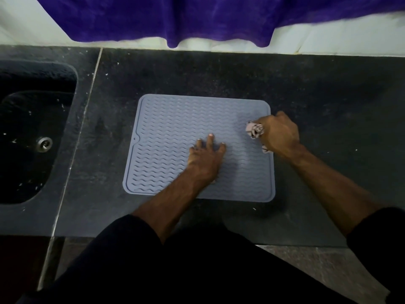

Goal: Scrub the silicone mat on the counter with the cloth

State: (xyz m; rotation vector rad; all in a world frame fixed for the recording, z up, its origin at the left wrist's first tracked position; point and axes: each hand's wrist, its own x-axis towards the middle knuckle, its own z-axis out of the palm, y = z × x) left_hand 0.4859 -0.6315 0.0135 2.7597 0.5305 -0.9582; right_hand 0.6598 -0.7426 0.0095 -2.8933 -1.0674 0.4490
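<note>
While the left hand (207, 155) lies flat with fingers spread on the grey silicone mat (175, 132), the right hand (278, 133) grips a bunched cloth (254, 129) at the mat's right edge. Mat lies flat on the dark bench (328, 95), right of the sink (32, 128).

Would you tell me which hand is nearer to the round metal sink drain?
Left. The left hand rests on the grey silicone mat, nearer the drain; the right hand is at the mat's far edge.
</note>
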